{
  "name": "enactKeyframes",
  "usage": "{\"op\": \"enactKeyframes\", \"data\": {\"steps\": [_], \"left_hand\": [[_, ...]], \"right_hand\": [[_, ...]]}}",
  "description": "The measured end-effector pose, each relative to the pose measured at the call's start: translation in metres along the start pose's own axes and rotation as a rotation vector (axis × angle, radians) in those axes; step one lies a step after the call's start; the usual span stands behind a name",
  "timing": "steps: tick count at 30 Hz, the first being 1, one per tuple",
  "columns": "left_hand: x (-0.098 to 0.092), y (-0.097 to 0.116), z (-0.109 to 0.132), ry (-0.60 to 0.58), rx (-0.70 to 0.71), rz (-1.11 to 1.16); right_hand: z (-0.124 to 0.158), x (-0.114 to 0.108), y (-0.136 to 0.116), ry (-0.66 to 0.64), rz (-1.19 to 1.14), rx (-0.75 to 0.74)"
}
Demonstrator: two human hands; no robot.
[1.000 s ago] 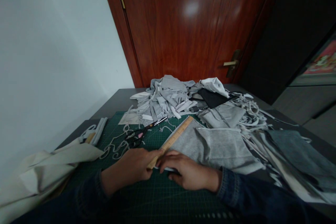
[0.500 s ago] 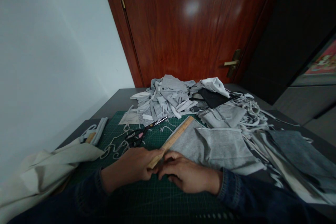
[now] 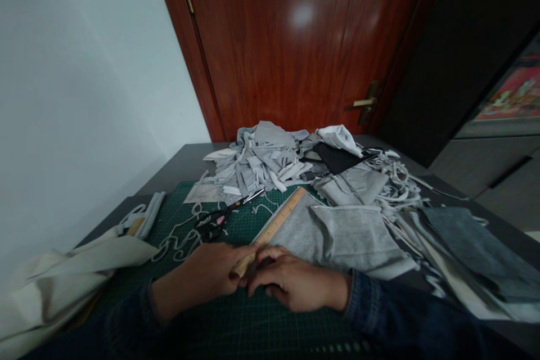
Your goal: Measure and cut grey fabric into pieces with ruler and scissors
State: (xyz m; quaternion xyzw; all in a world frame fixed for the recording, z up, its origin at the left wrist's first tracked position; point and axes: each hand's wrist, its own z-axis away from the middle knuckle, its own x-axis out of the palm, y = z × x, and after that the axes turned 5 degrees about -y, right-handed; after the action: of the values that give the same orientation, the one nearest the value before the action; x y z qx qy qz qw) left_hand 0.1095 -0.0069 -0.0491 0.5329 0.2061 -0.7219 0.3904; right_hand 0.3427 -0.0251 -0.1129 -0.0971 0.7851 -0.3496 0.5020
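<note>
Wooden ruler (image 3: 272, 226) sits clenched at its near end in the left hand (image 3: 196, 278); right hand (image 3: 295, 284) curls just beside it, grip unclear, by grey fabric (image 3: 341, 239). Scissors (image 3: 213, 224) lie at eleven o'clock on a green cutting mat (image 3: 236, 320).

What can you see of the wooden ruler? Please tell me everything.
The wooden ruler is a long, straight, pale strip with fine marks. It lies diagonally on the green cutting mat, along the edge of the grey fabric. Its near end sits between the left hand and right hand.
</note>
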Motion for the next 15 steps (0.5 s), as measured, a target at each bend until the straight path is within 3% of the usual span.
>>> {"op": "enactKeyframes", "data": {"steps": [3, 7, 9, 15], "left_hand": [[-0.0009, -0.0013, -0.0008, -0.010, 0.007, -0.013], [-0.0016, -0.0005, -0.0007, -0.013, 0.004, -0.018], [-0.0011, -0.0005, -0.0004, -0.027, -0.001, -0.016], [-0.0005, -0.0021, 0.0013, -0.017, -0.016, -0.006]], "right_hand": [[-0.0002, 0.0007, 0.0015, 0.030, -0.068, -0.030], [-0.0001, 0.0044, 0.0033, 0.267, -0.212, 0.038], [0.0005, 0.0062, 0.0041, 0.318, -0.180, 0.071], [0.0034, 0.0082, 0.0054, 0.161, -0.060, 0.073]]}}
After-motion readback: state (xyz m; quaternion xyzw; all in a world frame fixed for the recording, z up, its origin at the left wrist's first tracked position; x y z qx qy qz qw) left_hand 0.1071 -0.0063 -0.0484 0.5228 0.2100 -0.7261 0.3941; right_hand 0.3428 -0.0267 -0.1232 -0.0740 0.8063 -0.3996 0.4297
